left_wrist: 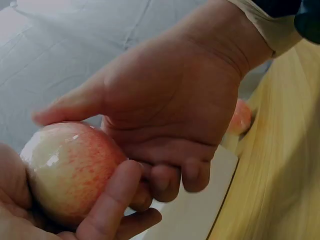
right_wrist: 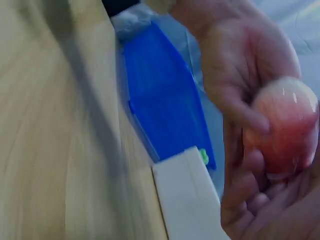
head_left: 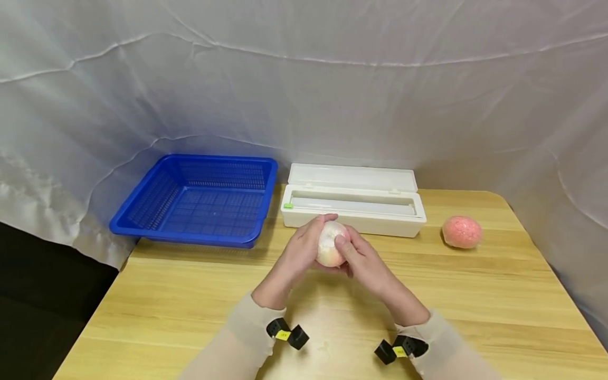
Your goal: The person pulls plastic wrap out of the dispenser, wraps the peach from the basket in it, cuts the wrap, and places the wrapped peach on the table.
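Both hands hold a red and cream apple (head_left: pixel 329 247) above the table, in front of the white box. Clear film makes its skin glossy in the left wrist view. My left hand (head_left: pixel 300 247) cups the apple from the left, its fingers bent at the underside. From the right, my right hand (head_left: pixel 364 261) grips it, with the thumb (head_left: pixel 345 248) pressed on the side facing me. In the right wrist view the redder side of the apple (right_wrist: pixel 287 130) shows between the two hands. Palms and fingers hide part of the fruit.
A long white cling film box (head_left: pixel 353 225) stands behind the hands, lid (head_left: pixel 351 177) raised, a green slider (head_left: pixel 288 206) at its left end. At the left is a blue basket (head_left: pixel 258 232). A pinkish-red film-wrapped fruit (head_left: pixel 462 232) lies to the right on the wooden table (head_left: pixel 190 306).
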Tool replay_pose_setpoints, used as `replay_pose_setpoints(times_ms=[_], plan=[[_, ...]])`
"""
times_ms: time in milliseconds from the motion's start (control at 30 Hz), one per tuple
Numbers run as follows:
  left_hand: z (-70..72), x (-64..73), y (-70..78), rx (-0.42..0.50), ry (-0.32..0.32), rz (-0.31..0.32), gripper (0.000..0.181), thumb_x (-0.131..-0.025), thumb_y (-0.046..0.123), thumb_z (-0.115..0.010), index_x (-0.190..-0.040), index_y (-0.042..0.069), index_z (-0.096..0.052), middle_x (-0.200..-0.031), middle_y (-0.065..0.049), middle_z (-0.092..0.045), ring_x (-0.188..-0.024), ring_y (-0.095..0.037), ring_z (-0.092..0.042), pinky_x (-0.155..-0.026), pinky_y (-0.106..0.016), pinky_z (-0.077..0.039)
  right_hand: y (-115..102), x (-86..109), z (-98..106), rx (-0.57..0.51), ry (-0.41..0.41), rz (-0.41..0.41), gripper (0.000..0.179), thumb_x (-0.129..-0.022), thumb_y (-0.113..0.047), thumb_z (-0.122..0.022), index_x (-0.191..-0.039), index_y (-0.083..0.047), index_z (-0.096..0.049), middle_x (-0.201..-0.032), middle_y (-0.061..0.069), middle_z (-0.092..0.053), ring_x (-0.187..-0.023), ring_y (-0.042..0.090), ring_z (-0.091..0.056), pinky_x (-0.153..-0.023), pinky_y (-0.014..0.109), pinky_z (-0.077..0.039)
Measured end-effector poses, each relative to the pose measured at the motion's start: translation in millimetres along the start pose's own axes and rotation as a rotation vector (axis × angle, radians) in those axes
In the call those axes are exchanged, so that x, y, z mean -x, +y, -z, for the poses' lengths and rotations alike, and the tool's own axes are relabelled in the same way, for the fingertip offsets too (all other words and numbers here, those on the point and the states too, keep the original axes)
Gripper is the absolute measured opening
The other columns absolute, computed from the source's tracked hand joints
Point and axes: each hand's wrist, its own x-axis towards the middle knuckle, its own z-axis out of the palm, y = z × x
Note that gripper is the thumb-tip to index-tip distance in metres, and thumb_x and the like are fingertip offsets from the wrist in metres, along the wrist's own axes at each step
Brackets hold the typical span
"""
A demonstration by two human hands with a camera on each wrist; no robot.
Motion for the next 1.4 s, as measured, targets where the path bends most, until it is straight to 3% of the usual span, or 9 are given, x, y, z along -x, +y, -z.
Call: replay_pose_setpoints(times_ms=[200,333,533,633,767,900,1067,1233,1400], plan=[[-9.3,2.1,-1.4,-0.303,0.072,-0.158,0.050,-0.114,0.044,-0.036,-0.158,0.023,-0.047,-0.151,-0.013,-0.056,-0.128,-0.030,-0.060,-0.108,-0.057,-0.051,-9.1,0.0,-6.7,0.004,0.100,-0.078,0.046,-0.114,-0.042,-0.034,-0.111,-0.001,-0.056,-0.065,0.005,-0.049,-0.053,0.014,-0.045,-0.046,0.025,-0.038],[-15.5,3.6,-4.7,-0.421,0.151,-0.226,0.043,-0.111,0.041,-0.042,-0.143,0.021,-0.063,-0.131,-0.008,-0.070,-0.114,-0.024,-0.065,-0.098,-0.047,-0.055,-10.6,1.6,-8.6,0.006,0.133,-0.119,0.048,-0.114,-0.045,-0.034,-0.115,-0.003,-0.058,-0.063,0.004,-0.047,-0.051,0.013,-0.042,-0.045,0.024,-0.035],[-12.9,0.7,-6.8,-0.307,0.136,-0.236,0.049,-0.115,0.035,-0.032,-0.139,0.012,-0.068,-0.128,-0.012,-0.072,-0.101,-0.020,-0.066,-0.080,-0.032,-0.058,-15.0,1.5,-9.5,-0.018,0.148,-0.167,0.048,-0.113,-0.045,-0.035,-0.104,-0.004,-0.058,-0.060,0.002,-0.046,-0.049,0.012,-0.040,-0.046,0.023,-0.034],[-11.8,-1.2,-8.2,-0.229,0.111,-0.259,0.054,-0.116,0.040,-0.026,-0.147,0.013,-0.061,-0.143,-0.015,-0.064,-0.118,-0.026,-0.065,-0.094,-0.039,-0.058,-19.2,1.6,-7.9,-0.156,0.134,-0.221,0.053,-0.113,-0.050,-0.032,-0.095,-0.007,-0.057,-0.059,0.001,-0.046,-0.049,0.012,-0.039,-0.046,0.023,-0.033],[-17.2,0.2,-14.5,-0.301,0.147,-0.372,0.052,-0.117,0.039,-0.027,-0.150,0.012,-0.056,-0.143,-0.015,-0.064,-0.126,-0.029,-0.062,-0.105,-0.047,-0.052,-22.1,3.3,-8.0,-0.343,0.102,-0.284,0.061,-0.111,-0.058,-0.029,-0.087,-0.010,-0.057,-0.060,-0.001,-0.046,-0.050,0.011,-0.039,-0.047,0.021,-0.033],[-21.8,1.4,-19.3,-0.313,0.221,-0.429,0.048,-0.116,0.033,-0.030,-0.136,0.010,-0.068,-0.123,-0.013,-0.074,-0.108,-0.026,-0.067,-0.093,-0.038,-0.056,-22.1,5.4,-10.0,-0.378,0.059,-0.283,0.064,-0.111,-0.060,-0.027,-0.083,-0.010,-0.055,-0.060,-0.002,-0.045,-0.050,0.010,-0.037,-0.047,0.020,-0.032],[-17.3,-2.5,-16.6,-0.069,0.121,-0.377,0.053,-0.117,0.033,-0.026,-0.143,0.005,-0.063,-0.137,-0.018,-0.069,-0.122,-0.024,-0.066,-0.100,-0.027,-0.054,-21.1,5.0,-9.0,-0.346,0.047,-0.262,0.062,-0.111,-0.059,-0.026,-0.091,-0.009,-0.056,-0.062,-0.001,-0.046,-0.051,0.010,-0.038,-0.048,0.021,-0.034],[-15.1,-2.2,-11.9,0.142,0.054,-0.209,0.062,-0.116,0.047,-0.024,-0.156,0.007,-0.049,-0.147,-0.023,-0.056,-0.112,-0.022,-0.066,-0.089,-0.031,-0.060,-18.8,3.5,-2.2,-0.162,0.124,-0.142,0.043,-0.113,-0.042,-0.038,-0.117,-0.004,-0.057,-0.072,0.005,-0.051,-0.059,0.015,-0.045,-0.052,0.024,-0.038],[-18.2,2.1,-10.6,-0.009,0.040,-0.168,0.057,-0.115,0.050,-0.028,-0.156,0.013,-0.043,-0.137,-0.025,-0.054,-0.092,-0.025,-0.070,-0.079,-0.049,-0.066,-14.0,3.6,1.2,0.002,0.147,-0.038,0.039,-0.112,-0.031,-0.045,-0.143,-0.008,-0.051,-0.092,0.013,-0.057,-0.071,0.022,-0.051,-0.056,0.027,-0.042]])
